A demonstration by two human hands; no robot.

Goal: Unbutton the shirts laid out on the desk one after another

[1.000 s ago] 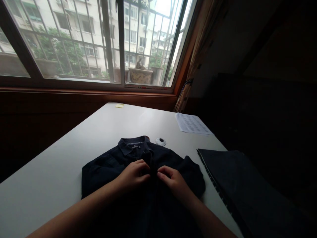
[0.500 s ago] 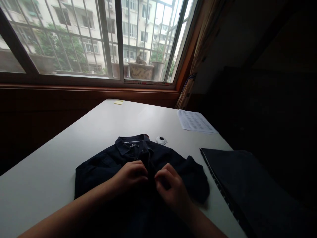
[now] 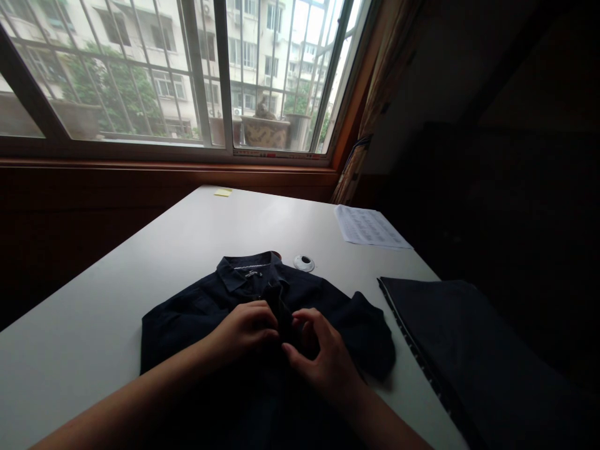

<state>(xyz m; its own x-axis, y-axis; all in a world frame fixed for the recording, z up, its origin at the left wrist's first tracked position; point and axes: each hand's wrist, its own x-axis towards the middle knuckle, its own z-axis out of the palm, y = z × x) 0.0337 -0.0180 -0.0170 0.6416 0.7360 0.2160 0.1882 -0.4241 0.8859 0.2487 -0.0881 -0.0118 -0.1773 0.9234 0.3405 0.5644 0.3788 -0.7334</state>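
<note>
White surface (image 3: 94, 325): extends beneath the fingers of both hands and well beyond them, toward a barred window (image 3: 159, 75). Dark shirt (image 3: 187, 312): spread on the surface directly under the fingers, its collar just beyond them, one sleeve to their left and the other to their right. Folded dark cloth (image 3: 469, 331): to the right of the fingers, apart from the shirt. Left hand (image 3: 250, 328): forearm slanting in from the lower left, back of the hand uppermost, fingers curled and the thumb brought close to the forefinger, pinching the shirt's front edge; the exact contact is lost in shadow. Right hand (image 3: 323, 356): forearm slanting in from the lower right, wrist bent inward, fingers arched, with a clear gap between forefinger and thumb; the tips reach the same front edge, though whether they grip cloth cannot be told. Printed papers (image 3: 370, 226): far beyond the fingers, to the right. White disc (image 3: 300, 265): beyond the fingers, near the collar. Yellow note (image 3: 223, 192): farthest from the fingers, leftward, at the surface's far corner.
</note>
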